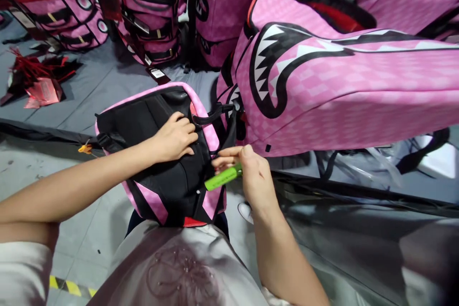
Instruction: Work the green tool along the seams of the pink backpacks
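Note:
A pink backpack (152,201) with a black padded back panel leans against my lap and the table edge, its back toward me. My left hand (175,137) presses on that panel, fingers bent and gripping the fabric near the right side. In my right hand (251,172) is a slim bright green tool (223,178) with small dark print, pointing left across the lower panel. Its exact kind is unclear. My right fingertips reach the backpack's right edge, below a black strap (211,117). What those fingertips touch is partly hidden.
A large pink checkered backpack (322,81) with a shark-mouth print lies on the grey table (96,86) at right. More pink backpacks (150,9) with hanging tags line the back. Red-stringed tags (43,81) lie at left. Clear plastic (380,167) lies near the right table edge.

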Demonstrator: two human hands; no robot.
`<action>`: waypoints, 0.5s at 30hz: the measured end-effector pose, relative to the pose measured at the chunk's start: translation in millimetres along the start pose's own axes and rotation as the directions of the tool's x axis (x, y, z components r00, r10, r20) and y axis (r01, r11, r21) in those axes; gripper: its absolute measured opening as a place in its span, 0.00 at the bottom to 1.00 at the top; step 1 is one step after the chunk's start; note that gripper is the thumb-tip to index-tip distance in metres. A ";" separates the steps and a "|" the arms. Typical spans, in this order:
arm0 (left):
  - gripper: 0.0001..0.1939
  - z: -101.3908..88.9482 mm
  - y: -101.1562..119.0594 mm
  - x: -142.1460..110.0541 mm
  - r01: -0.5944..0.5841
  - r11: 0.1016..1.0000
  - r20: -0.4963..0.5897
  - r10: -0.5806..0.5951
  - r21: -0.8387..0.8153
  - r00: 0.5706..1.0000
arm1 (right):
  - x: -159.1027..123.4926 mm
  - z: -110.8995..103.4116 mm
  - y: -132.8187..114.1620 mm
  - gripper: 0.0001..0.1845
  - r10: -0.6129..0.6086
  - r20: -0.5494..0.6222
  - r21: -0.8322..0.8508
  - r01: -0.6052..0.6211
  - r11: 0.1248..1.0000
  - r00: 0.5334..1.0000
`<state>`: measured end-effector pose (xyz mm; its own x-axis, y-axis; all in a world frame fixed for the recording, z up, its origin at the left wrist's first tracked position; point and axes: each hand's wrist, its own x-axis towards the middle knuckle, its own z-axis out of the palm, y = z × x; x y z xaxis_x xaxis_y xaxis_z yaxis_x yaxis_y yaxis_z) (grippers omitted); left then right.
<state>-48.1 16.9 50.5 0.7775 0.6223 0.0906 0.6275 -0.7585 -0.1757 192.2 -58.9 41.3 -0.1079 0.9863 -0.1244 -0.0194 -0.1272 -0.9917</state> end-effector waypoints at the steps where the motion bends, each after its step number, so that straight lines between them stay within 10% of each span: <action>1: 0.16 1.8 4.8 1.7 0.003 1.000 0.005 -0.003 -0.027 1.000 | 3.3 0.0 -2.2 0.38 -0.004 -0.007 -0.003 0.004 1.000 1.000; 8: 0.14 11.5 17.9 -5.5 0.087 0.995 -0.104 -0.093 -0.057 0.990 | 17.0 9.9 11.9 0.30 -0.099 -0.178 -0.072 0.087 0.994 0.979; 15: 0.08 22.3 27.8 -12.3 0.105 0.988 -0.214 -0.127 -0.112 0.968 | 31.2 36.4 25.7 0.17 -0.271 -0.044 -0.235 0.254 0.938 0.962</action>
<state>-41.1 -7.4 22.7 0.6820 0.6576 0.3201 0.7062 -0.7059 -0.0546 152.2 -35.2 13.1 -0.0547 0.9875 0.1476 0.1884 0.1554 -0.9697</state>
